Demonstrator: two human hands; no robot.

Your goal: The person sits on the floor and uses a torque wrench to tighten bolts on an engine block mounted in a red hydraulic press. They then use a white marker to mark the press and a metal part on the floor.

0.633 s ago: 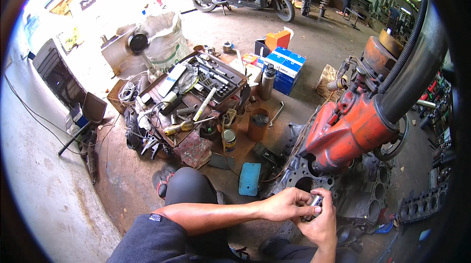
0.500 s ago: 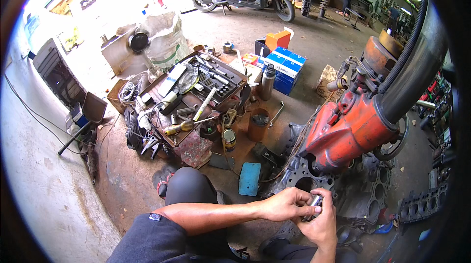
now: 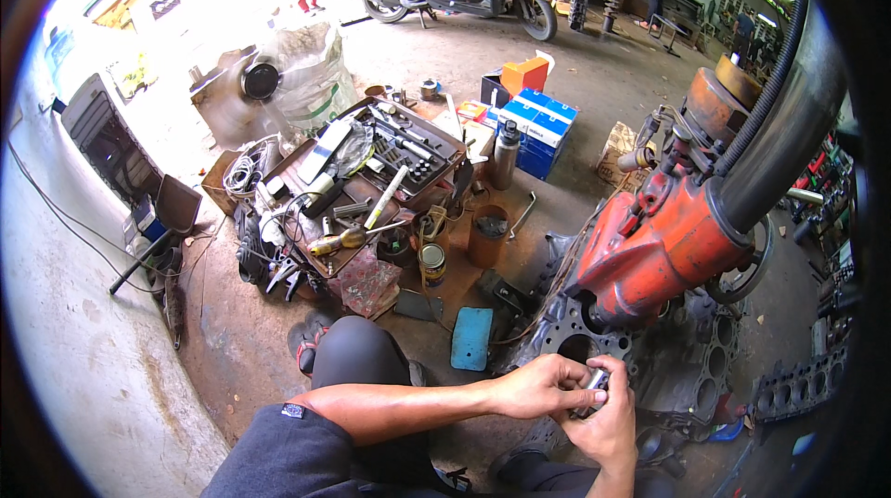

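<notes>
Both my hands are closed around a small, shiny metal cylindrical part (image 3: 599, 381) in front of the engine block (image 3: 603, 348). My left hand (image 3: 540, 388) reaches in from the left, its thumb and fingers pinching the part's near side. My right hand (image 3: 608, 428) wraps the part from below and the right. Fingers hide much of it, so its exact kind cannot be made out. Just beyond the hands, a round bore shows in the block's top face. A red boring machine (image 3: 654, 243) stands over the block.
A tool-laden low table (image 3: 413, 192) stands ahead to the left, with a paint can (image 3: 432, 264) beside it. A blue box (image 3: 538, 131), a steel flask (image 3: 505, 156) and a blue plate (image 3: 472, 339) are on the floor. Another engine block (image 3: 798, 387) lies far right.
My hands and the metal part hold nearly the same position. In the far background, a person in red trousers has shifted slightly and changed stance.
</notes>
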